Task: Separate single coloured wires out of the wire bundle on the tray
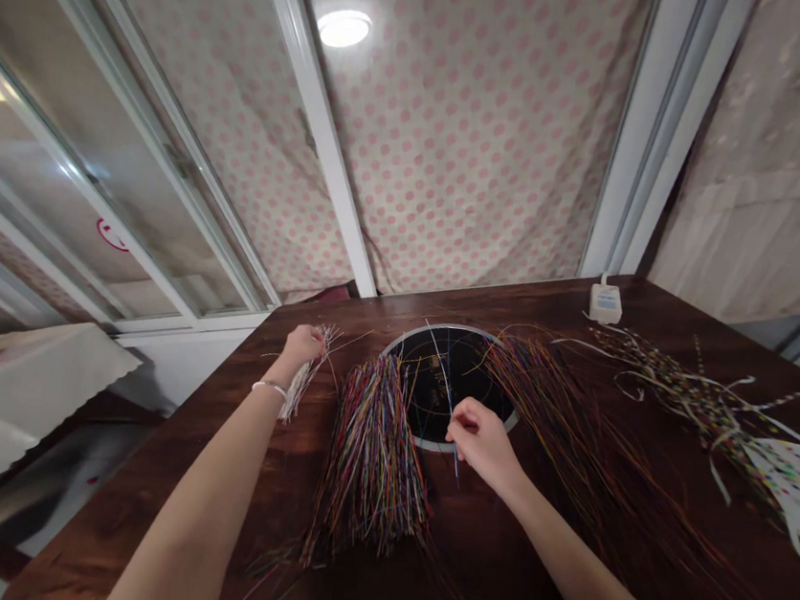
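Note:
My left hand (303,343) is closed around a small bunch of pale thin sticks (305,378) at the far left of the dark wooden table (500,562). My right hand (481,440) pinches a single thin blue stick (448,392) over the edge of a round black plate (443,382). Between my arms a thick bundle of multicoloured thin sticks (373,456) lies fanned on the table. A second long spread of reddish-brown sticks (591,457) lies to the right of my right hand.
Dotted paper strips (752,436) lie at the table's right side. A small white box (606,302) stands at the far edge. Behind are a dotted curtain, sliding glass panels at left, and a white-covered surface (13,400) low on the left.

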The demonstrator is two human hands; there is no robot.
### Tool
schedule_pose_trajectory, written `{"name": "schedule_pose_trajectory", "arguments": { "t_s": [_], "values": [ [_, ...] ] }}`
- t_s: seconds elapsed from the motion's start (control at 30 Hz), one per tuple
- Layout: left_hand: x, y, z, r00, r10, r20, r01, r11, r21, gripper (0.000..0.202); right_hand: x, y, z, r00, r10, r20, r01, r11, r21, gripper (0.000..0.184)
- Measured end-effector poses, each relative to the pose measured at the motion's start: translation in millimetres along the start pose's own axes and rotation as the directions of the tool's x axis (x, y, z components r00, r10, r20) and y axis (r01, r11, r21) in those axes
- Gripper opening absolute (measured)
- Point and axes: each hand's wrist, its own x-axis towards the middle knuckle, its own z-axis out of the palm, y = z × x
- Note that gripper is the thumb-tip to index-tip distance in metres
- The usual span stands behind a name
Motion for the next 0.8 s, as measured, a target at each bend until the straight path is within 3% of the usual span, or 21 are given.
{"name": "schedule_pose_trajectory", "arguments": {
  "t_s": [0.1, 0.17, 0.23, 0.3, 0.37, 0.4, 0.47, 0.53, 0.6, 0.7, 0.8],
  "values": [
    [0.4, 10.9, -33.2, 0.980, 0.029, -0.196, -0.019, 0.998, 0.052, 0.019, -0.1, 0.8, 0.6, 1.000, -0.002, -0.007, 0.002, 1.000, 0.009, 0.002],
    [-5.1, 21.5, -59.9, 0.925, 0.089, -0.369, -0.054, 0.993, 0.105, 0.025, -0.2, 1.4, 0.9, 1.000, -0.006, -0.010, 0.006, 1.000, 0.017, 0.002],
    [-14.3, 33.0, -89.8, 0.772, 0.250, -0.584, -0.125, 0.961, 0.245, 0.027, 0.0, 2.1, 1.2, 1.000, -0.009, -0.008, 0.010, 1.000, 0.023, 0.002],
    [-23.5, 42.3, -121.0, 0.619, 0.386, -0.684, -0.164, 0.915, 0.368, 0.028, 0.2, 2.9, 1.3, 1.000, -0.010, -0.005, 0.011, 1.000, 0.023, 0.002],
    [-28.2, 46.8, -148.4, 0.532, 0.435, -0.727, -0.136, 0.891, 0.434, 0.027, 0.1, 3.5, 1.1, 1.000, -0.018, -0.005, 0.018, 1.000, 0.020, 0.002],
    [-27.8, 46.8, -158.7, 0.525, 0.453, -0.721, -0.117, 0.877, 0.466, 0.026, 0.0, 3.5, 0.7, 1.000, -0.023, -0.006, 0.023, 1.000, 0.018, 0.002],
    [-21.4, 42.7, -169.2, 0.598, 0.493, -0.632, -0.111, 0.832, 0.544, 0.024, -0.1, 3.2, -0.3, 1.000, -0.029, -0.011, 0.029, 0.999, 0.017, 0.002],
    [-10.0, 35.3, -164.4, 0.733, 0.482, -0.480, -0.135, 0.794, 0.592, 0.023, 0.3, 2.6, -1.8, 1.000, -0.020, -0.012, 0.020, 1.000, 0.023, 0.003],
    [2.2, 27.3, -146.4, 0.854, 0.403, -0.328, -0.151, 0.797, 0.585, 0.024, 1.1, 2.3, -3.2, 1.000, -0.009, -0.008, 0.009, 0.999, 0.035, 0.003],
    [15.2, 16.2, -107.4, 0.937, 0.301, -0.174, -0.188, 0.859, 0.475, 0.024, 2.4, 3.0, -3.7, 1.000, -0.006, -0.012, 0.006, 0.999, 0.042, 0.002],
    [21.1, 7.3, -69.9, 0.967, 0.229, -0.108, -0.174, 0.911, 0.373, 0.025, 2.0, 3.7, -1.6, 1.000, 0.014, -0.010, -0.014, 1.000, 0.028, 0.001]
  ]
}}
